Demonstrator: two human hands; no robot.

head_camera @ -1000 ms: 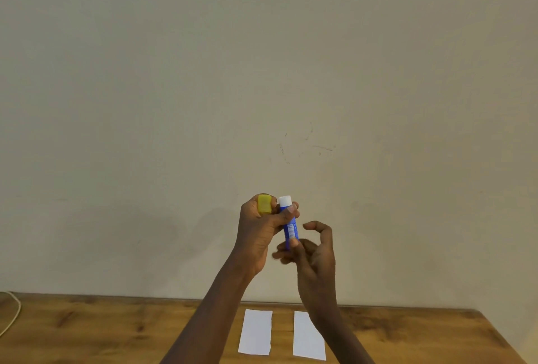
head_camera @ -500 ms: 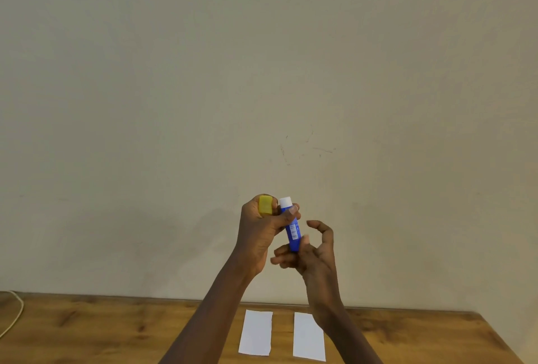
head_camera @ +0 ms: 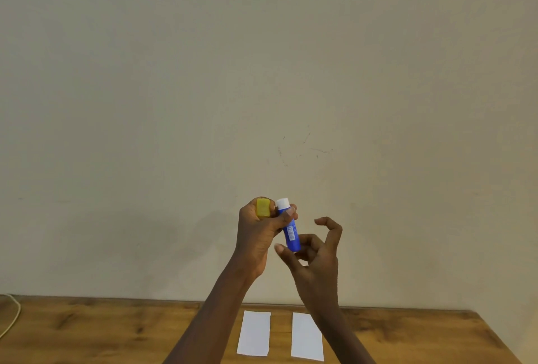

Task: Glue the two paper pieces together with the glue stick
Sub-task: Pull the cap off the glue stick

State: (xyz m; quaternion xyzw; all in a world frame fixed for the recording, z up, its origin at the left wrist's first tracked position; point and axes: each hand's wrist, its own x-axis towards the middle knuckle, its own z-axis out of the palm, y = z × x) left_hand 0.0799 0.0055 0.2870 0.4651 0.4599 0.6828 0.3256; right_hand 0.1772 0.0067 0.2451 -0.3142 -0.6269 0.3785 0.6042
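The left fingers (head_camera: 284,217) grip glue stick (head_camera: 291,232) and yellow cap (head_camera: 263,207); right fingers (head_camera: 310,242) pinch its base.

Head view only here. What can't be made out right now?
Head view:
1. Glue stick base: behind the fingers of the right hand; a pinch cannot be confirmed.
2. Its label: too small to read.
3. Cap: lower part wrapped in the left hand.
4. Right paper: far corner covered by the right forearm.
5. Table and cord: cut off by the frame edges.
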